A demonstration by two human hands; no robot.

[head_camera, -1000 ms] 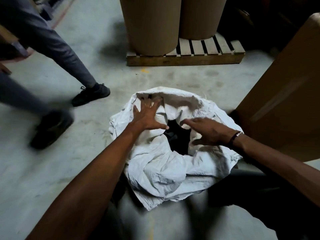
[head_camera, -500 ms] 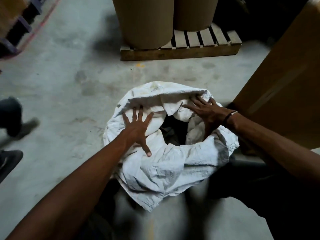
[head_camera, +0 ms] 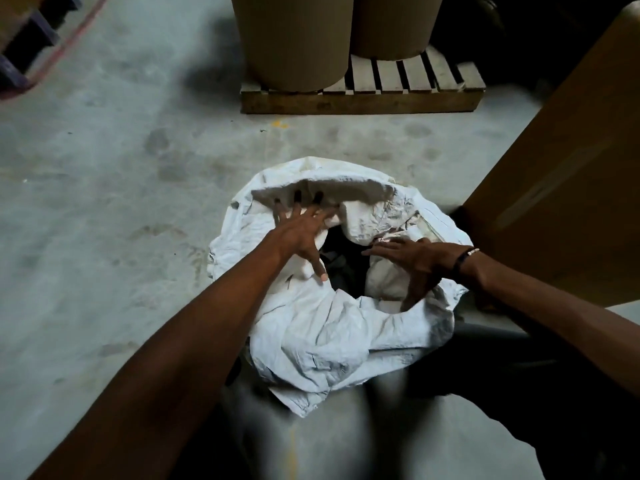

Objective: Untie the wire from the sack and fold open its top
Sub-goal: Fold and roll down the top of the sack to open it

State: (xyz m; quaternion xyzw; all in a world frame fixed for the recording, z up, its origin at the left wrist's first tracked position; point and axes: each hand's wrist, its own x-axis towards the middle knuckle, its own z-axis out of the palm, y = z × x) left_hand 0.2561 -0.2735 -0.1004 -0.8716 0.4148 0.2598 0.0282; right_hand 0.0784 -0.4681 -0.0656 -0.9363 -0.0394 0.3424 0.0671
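Note:
A white woven sack (head_camera: pixel 322 334) stands on the concrete floor in front of me, its top rolled outward around a dark opening (head_camera: pixel 346 268). My left hand (head_camera: pixel 304 230) lies spread flat on the far-left part of the rolled rim, fingertips slipped under a fold. My right hand (head_camera: pixel 408 261) rests with fingers apart on the right side of the rim, its thumb pointing down into the sack. A dark band sits on my right wrist. No wire is visible.
A wooden pallet (head_camera: pixel 363 95) carrying two large brown cardboard drums (head_camera: pixel 294 39) stands beyond the sack. A tall brown cardboard box (head_camera: pixel 561 174) rises close on the right. A dark rack (head_camera: pixel 27 46) shows at the top left.
My left hand slid up to the far rim. My right hand moved back down to the right side of the opening. The other person's legs have left the view.

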